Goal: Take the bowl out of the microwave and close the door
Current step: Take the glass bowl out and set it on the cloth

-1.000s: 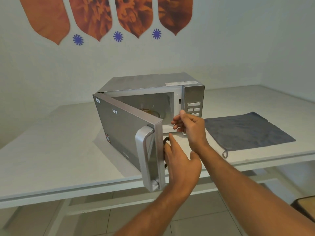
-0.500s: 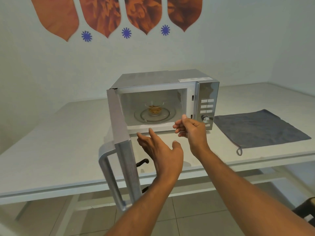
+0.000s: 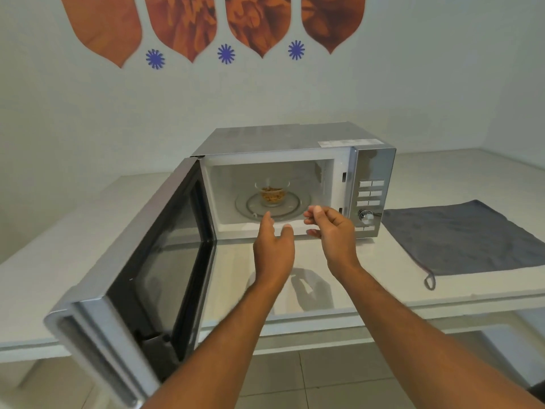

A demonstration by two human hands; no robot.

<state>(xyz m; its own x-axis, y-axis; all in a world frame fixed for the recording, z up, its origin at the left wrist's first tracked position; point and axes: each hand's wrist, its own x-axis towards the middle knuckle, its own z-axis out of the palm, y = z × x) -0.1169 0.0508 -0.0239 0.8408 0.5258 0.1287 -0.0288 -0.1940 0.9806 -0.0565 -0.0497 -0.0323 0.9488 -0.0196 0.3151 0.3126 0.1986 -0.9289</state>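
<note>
A silver microwave (image 3: 295,140) stands on the white table, its door (image 3: 153,261) swung wide open toward me on the left. Inside, a small clear glass bowl (image 3: 272,193) with brown food sits in the middle of the glass turntable (image 3: 298,206). My left hand (image 3: 272,249) is just in front of the cavity's lower edge, fingers apart, holding nothing. My right hand (image 3: 331,228) hovers to its right near the control panel, fingers loosely curled and empty. Neither hand touches the bowl.
A grey cloth (image 3: 460,237) lies flat on the white table (image 3: 59,261) to the right of the microwave. The open door overhangs the table's front edge. A white wall with orange decorations stands behind.
The door has swung from half open to fully open. My left hand let go of it and moved up toward the cavity; the bowl has come into view.
</note>
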